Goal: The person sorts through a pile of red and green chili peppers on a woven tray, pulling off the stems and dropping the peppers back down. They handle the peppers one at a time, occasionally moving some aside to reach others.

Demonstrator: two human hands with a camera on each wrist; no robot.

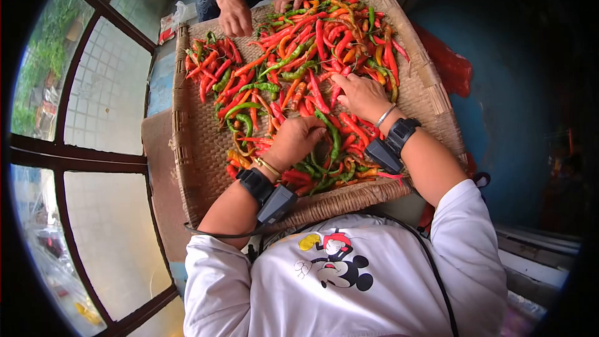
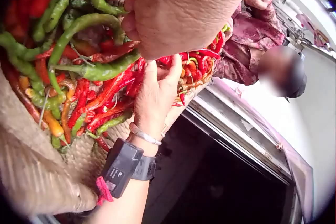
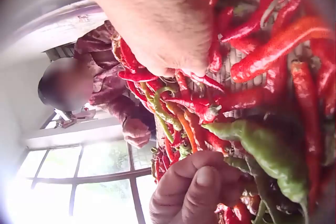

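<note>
Red, orange and green chili peppers (image 1: 293,43) lie spread over a woven bamboo tray (image 1: 206,143). My left hand (image 1: 296,142) is low over the near part of the pile, its fingers curled and thumb against the index finger. Beside its fingertips lies a green chili (image 1: 335,140), seen larger as a bumpy green pod (image 3: 273,153) in the right wrist view. I cannot tell whether the left fingers hold a chili. Farther right, my right hand (image 1: 363,95) reaches among red chilies (image 1: 317,90), thumb and finger apart in the left wrist view.
Across the tray another person's hands (image 1: 234,15) are at the far edge, near a separate heap of chilies (image 1: 212,65). A framed window (image 1: 103,87) runs along the left. A red bag (image 1: 446,62) lies beyond the tray's right rim.
</note>
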